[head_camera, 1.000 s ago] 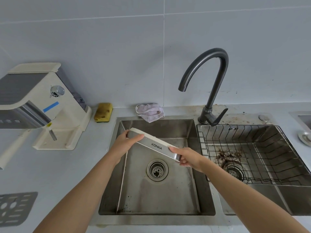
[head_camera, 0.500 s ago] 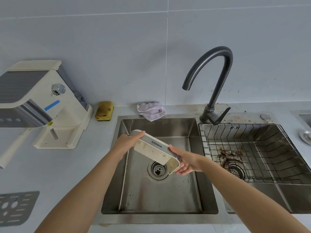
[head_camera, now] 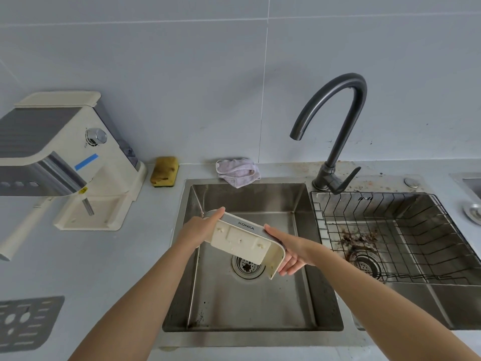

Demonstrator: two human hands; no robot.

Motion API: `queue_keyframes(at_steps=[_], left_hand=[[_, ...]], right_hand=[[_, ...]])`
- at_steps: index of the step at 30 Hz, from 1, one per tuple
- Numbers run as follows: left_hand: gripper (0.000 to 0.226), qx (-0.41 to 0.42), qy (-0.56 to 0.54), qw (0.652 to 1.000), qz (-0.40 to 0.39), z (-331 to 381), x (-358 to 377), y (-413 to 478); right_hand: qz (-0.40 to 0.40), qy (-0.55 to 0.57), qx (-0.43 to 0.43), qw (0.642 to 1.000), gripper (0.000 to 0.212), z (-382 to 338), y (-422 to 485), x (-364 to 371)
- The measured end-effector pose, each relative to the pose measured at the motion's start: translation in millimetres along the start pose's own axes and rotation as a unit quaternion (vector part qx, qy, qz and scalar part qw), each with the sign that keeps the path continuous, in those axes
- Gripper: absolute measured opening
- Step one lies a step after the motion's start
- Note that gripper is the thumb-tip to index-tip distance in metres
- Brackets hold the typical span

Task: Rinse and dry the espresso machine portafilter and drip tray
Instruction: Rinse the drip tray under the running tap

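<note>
The person is leaning over the left basin of the sink (head_camera: 247,199), holding the cream drip tray (head_camera: 242,241) in the air above the drain strainer (head_camera: 247,268). The tray is tipped up on its long edge, its grey KONKA strip uppermost and its ribbed cream face turned toward them. The right end hangs lower than the left.

The left hand (head_camera: 197,229) is wrapped round the tray's left end, thumb lying along the top edge. The right hand (head_camera: 291,252) has the right end, thumb on the top strip and fingers spread fairly straight behind the corner.

On the bench (head_camera: 104,269) to the left stands the espresso machine (head_camera: 78,157), its tray bay bare. A pale handle (head_camera: 20,230) juts out from beneath it, possibly the portafilter's, though its head is hidden. A dark slotted grate (head_camera: 26,324) lies flat near the bench's front left corner. Behind the basin sit a yellow sponge (head_camera: 164,171) and a crumpled pinkish cloth (head_camera: 238,171). The dark faucet (head_camera: 338,126) arches over the divider, no water running. A wire basket (head_camera: 416,217) sits in the right basin, with coffee grounds (head_camera: 359,238) scattered by its drain.
</note>
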State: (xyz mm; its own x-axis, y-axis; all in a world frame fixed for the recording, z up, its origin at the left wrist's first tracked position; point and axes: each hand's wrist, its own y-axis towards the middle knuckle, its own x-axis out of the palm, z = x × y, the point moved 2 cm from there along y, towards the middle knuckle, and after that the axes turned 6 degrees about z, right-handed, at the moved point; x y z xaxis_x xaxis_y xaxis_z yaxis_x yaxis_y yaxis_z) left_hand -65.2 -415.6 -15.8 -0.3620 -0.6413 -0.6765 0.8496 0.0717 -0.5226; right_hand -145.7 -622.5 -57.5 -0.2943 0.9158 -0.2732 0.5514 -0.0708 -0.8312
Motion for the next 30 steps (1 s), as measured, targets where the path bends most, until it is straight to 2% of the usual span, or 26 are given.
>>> queue_keyframes(at_steps=[8,11,14,17,20,21,24,26,28,30], left_hand=[[0.087,-0.018,-0.002,0.999,-0.026,-12,-2,9],[0.078,-0.02,-0.042,0.998,-0.033,-12,-4,11],[0.058,-0.006,-0.13,0.99,-0.061,-11,-7,9],[0.062,0.001,-0.277,0.956,-0.099,-20,-7,17],[0.063,-0.01,-0.389,0.913,-0.125,-30,-5,25],[0.059,-0.015,-0.42,0.898,-0.13,-32,-5,29],[0.05,-0.035,-0.515,0.841,-0.166,-36,-4,37],[0.052,-0.053,-0.57,0.8,-0.18,-38,-4,40],[0.052,-0.051,-0.598,0.78,-0.177,-40,-2,43],[0.044,-0.038,-0.608,0.777,-0.159,-41,-2,47]], right_hand=[[0.016,-0.022,0.003,1.0,0.093,-4,4,4],[0.038,-0.015,-0.01,0.999,0.087,-7,8,5],[0.068,0.007,-0.035,0.997,0.067,-11,16,6],[0.107,0.022,-0.092,0.99,0.052,-17,20,3],[0.123,0.014,-0.186,0.975,0.036,-24,20,0],[0.118,0.015,-0.212,0.97,0.038,-27,19,0],[0.144,0.0,-0.256,0.956,0.067,-34,22,2],[0.16,-0.006,-0.277,0.947,0.071,-38,24,2],[0.17,-0.004,-0.302,0.938,0.072,-43,24,1],[0.179,-0.006,-0.325,0.928,0.074,-47,27,1]])
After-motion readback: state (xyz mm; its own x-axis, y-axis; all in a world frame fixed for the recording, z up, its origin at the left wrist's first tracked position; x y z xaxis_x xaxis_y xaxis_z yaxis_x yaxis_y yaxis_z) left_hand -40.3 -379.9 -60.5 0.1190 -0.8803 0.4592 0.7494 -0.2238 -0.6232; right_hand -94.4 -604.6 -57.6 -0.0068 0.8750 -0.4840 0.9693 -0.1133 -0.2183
